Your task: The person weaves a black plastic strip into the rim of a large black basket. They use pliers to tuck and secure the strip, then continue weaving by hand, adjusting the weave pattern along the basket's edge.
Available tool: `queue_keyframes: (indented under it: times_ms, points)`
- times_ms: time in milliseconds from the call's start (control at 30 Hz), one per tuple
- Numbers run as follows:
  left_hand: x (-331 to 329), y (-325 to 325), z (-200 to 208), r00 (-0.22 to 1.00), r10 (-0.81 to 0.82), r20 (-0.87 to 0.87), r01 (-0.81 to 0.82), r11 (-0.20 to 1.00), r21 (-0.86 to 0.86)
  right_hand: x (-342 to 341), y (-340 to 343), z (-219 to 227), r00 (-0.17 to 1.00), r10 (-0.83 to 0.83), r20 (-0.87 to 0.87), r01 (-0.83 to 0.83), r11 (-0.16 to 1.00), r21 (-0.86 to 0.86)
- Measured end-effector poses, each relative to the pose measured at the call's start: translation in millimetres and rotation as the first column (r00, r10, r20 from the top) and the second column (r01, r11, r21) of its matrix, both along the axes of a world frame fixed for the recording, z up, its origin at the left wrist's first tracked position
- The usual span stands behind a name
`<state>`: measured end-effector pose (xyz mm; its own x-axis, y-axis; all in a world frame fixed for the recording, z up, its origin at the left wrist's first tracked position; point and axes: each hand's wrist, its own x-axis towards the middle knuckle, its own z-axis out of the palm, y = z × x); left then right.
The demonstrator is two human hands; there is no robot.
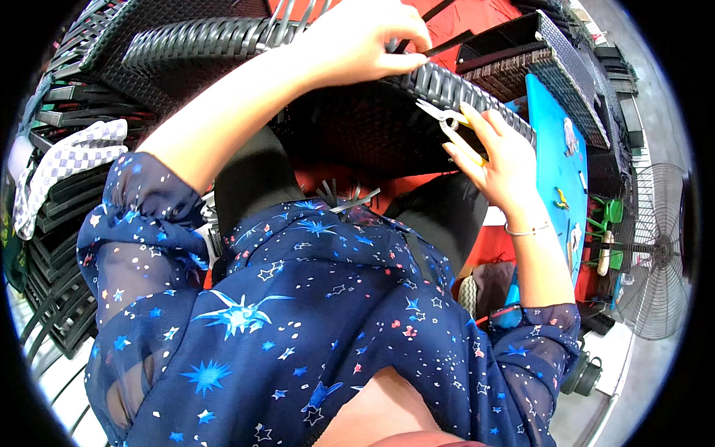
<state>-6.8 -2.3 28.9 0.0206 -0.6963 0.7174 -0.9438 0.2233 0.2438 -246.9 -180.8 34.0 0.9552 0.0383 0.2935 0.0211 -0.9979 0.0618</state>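
A black woven wicker piece (342, 123) with a thick wrapped rim (477, 95) lies across the space in front of my knees. Over the rim my left hand (365, 41) is closed, its thumb and fingers pinching a flat black strip (451, 46) that runs off to the right. My right hand (500, 153) grips a pair of small pliers or cutters (475, 151) with yellow handles. Their jaws stand apart and point up and left, close below the rim. Loose strip ends (281, 16) stick up behind my left wrist.
At right are a blue panel (547, 134) bearing small tools, a black woven box (555, 63), green-handled items (612, 211) and a large fan (659, 246). Dark stacked frames (63, 268) and a checkered cloth (78, 160) lie left. Red sheeting (477, 16) spreads behind the wicker.
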Motion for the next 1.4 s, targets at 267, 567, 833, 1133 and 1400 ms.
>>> queue_keyframes:
  times_ms: [267,567,833,1133,1400]
  points:
    - [15,13,-19,0.874,0.023,-0.486,0.174,0.918,0.356,-1,0,2,1.0,0.016,0.009,-0.016,1.0,-0.015]
    - [9,25,-10,0.822,0.039,-0.568,0.267,0.854,0.446,4,19,7,0.999,-0.035,0.011,0.035,0.999,-0.013]
    - [9,25,-14,0.808,0.065,-0.585,0.248,0.865,0.437,16,23,5,0.999,0.022,0.043,-0.018,0.997,-0.074]
    - [9,23,-16,0.781,0.062,-0.621,0.275,0.859,0.431,21,23,5,0.999,0.049,0.016,-0.044,0.976,-0.212]
    - [9,24,-18,0.815,0.061,-0.577,0.229,0.88,0.416,21,15,5,0.995,0.081,-0.052,-0.094,0.941,-0.325]
